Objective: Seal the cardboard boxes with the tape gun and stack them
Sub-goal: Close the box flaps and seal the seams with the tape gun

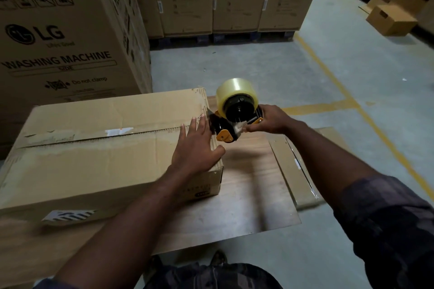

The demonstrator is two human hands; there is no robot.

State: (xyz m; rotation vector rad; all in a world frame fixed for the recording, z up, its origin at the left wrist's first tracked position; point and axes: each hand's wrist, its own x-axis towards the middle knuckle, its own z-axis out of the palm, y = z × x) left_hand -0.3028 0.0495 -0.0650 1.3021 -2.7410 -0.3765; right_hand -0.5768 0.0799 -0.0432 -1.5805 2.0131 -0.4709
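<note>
Fingers (249,128) of right hand (272,119) gripped the gun (234,110) beside the box (94,152).
Left hand (195,148) lay flat atop it, fingers straight.

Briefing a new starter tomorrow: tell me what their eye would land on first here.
The tape gun with its pale yellow roll sits dead centre, gripped by the right hand. Beside it the left hand lies flat on the right end of a long cardboard box. A big LG washing machine carton looms at upper left.
</note>
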